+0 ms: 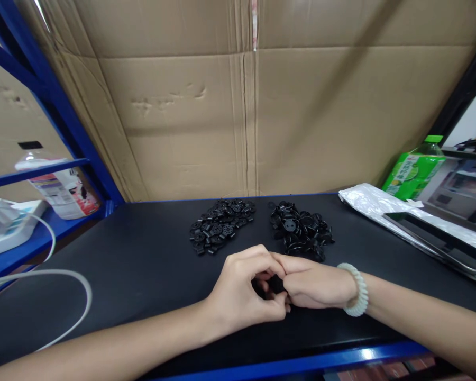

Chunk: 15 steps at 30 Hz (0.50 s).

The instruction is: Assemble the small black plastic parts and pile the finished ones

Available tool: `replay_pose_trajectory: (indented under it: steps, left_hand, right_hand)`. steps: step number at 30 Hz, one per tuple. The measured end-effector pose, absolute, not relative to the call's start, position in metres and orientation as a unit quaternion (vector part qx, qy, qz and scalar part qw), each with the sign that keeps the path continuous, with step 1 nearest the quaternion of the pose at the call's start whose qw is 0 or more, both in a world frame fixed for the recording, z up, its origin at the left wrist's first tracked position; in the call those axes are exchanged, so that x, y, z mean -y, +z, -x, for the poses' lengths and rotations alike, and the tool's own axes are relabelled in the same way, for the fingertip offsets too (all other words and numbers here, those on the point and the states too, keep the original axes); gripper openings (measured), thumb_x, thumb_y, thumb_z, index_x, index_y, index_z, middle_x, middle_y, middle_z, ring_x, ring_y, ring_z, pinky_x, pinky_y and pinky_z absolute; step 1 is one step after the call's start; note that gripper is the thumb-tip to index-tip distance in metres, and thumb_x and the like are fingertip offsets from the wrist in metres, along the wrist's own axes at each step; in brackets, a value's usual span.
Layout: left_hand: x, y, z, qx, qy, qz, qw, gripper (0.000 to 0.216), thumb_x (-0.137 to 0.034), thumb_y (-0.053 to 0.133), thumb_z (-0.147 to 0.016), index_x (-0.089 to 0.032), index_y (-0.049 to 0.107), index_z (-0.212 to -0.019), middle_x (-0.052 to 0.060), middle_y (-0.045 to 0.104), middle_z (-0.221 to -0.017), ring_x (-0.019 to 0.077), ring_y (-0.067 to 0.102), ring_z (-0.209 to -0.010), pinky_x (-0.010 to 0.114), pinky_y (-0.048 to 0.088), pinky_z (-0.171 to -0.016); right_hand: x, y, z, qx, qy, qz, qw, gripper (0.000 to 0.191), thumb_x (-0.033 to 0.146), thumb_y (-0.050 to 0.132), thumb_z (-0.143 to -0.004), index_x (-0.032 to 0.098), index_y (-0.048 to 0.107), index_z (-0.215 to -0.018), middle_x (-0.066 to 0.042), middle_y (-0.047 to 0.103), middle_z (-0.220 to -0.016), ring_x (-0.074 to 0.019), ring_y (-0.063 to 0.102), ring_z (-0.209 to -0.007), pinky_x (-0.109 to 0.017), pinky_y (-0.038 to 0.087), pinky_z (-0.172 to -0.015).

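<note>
My left hand and my right hand meet above the front of the black table. On the left, thumb and fingers curl round in a pinch; my right hand is closed, its fingers pressed against the left fingertips. A dark patch shows between the fingers, but what they hold is mostly hidden and I cannot make it out. Just beyond my hands lie two heaps: small black perforated plastic parts on the left, and black round disc-like parts on the right. A pale coiled band circles my right wrist.
Cardboard walls off the back. At the right lie a silvery bag, a black frame and a green bottle. On the left, a white cable loops over the table near a blue shelf with a bottle and power strip.
</note>
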<state>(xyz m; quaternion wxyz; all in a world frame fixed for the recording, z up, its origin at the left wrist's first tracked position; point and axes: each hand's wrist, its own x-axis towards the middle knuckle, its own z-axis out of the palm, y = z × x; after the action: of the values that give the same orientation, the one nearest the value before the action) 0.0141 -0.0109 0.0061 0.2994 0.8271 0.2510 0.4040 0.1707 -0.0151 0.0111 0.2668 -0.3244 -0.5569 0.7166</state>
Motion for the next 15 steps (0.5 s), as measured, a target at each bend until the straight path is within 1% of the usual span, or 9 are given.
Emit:
replay_pose_trajectory:
  steps: [2,4,7,10,12,13,15]
  left_hand:
    - [0.012,0.006,-0.014,-0.252,0.416,-0.828,0.28,0.02,-0.001,0.063,-0.054,-0.011,0.066,-0.07,0.002,0.057,-0.07,0.01,0.052,-0.056,0.019,0.049,-0.048]
    - [0.011,0.006,-0.013,-0.272,0.428,-0.815,0.281,0.018,-0.001,0.059,-0.057,-0.012,0.066,-0.07,0.002,0.057,-0.069,0.0112,0.054,-0.058,0.021,0.05,-0.051]
    - [0.009,0.006,-0.01,-0.314,0.442,-0.767,0.343,0.016,-0.003,0.055,-0.065,-0.013,0.065,-0.073,0.003,0.059,-0.075,0.0144,0.061,-0.068,0.023,0.055,-0.057]
    - [0.004,0.006,-0.005,-0.318,0.472,-0.702,0.427,0.016,-0.007,0.055,-0.071,-0.015,0.064,-0.082,0.004,0.061,-0.082,0.0165,0.063,-0.078,0.024,0.056,-0.061]
    - [0.002,0.007,-0.004,-0.312,0.5,-0.663,0.462,0.015,-0.009,0.056,-0.074,-0.016,0.061,-0.087,0.003,0.062,-0.085,0.0166,0.063,-0.083,0.024,0.056,-0.066]
    - [0.001,0.007,-0.003,-0.31,0.508,-0.653,0.468,0.015,-0.01,0.057,-0.075,-0.017,0.06,-0.089,0.003,0.062,-0.087,0.0166,0.062,-0.085,0.025,0.056,-0.068]
    - [0.001,0.007,-0.003,-0.316,0.504,-0.656,0.463,0.019,-0.011,0.058,-0.076,-0.018,0.059,-0.093,0.004,0.062,-0.091,0.0168,0.061,-0.09,0.025,0.056,-0.073]
  right_hand:
    - [0.015,0.009,-0.171,0.546,0.725,0.318,0.274,0.029,0.006,0.041,-0.052,0.018,0.047,-0.078,0.003,0.049,-0.077,-0.0095,0.046,-0.065,-0.024,0.035,-0.057]
    - [0.015,0.007,-0.171,0.521,0.745,0.303,0.286,0.032,0.005,0.041,-0.052,0.018,0.047,-0.081,0.003,0.048,-0.077,-0.0079,0.044,-0.063,-0.023,0.033,-0.055]
    - [0.014,0.008,-0.171,0.477,0.78,0.28,0.293,0.039,0.002,0.042,-0.052,0.018,0.047,-0.087,0.004,0.046,-0.076,-0.0059,0.042,-0.06,-0.021,0.03,-0.054]
    - [0.012,0.014,-0.174,0.477,0.78,0.267,0.304,0.044,0.002,0.046,-0.056,0.019,0.046,-0.097,0.003,0.048,-0.079,-0.0071,0.045,-0.062,-0.022,0.031,-0.054]
    - [0.012,0.018,-0.178,0.524,0.741,0.274,0.319,0.05,0.004,0.046,-0.06,0.02,0.042,-0.108,0.0,0.05,-0.086,-0.0079,0.046,-0.062,-0.023,0.034,-0.055]
    - [0.012,0.021,-0.18,0.566,0.701,0.288,0.324,0.052,0.005,0.046,-0.062,0.021,0.041,-0.111,-0.001,0.05,-0.09,-0.0085,0.046,-0.063,-0.024,0.036,-0.055]
    - [0.011,0.026,-0.188,0.674,0.575,0.328,0.327,0.048,0.005,0.046,-0.065,0.022,0.043,-0.11,-0.001,0.051,-0.092,-0.0105,0.048,-0.068,-0.026,0.039,-0.058]
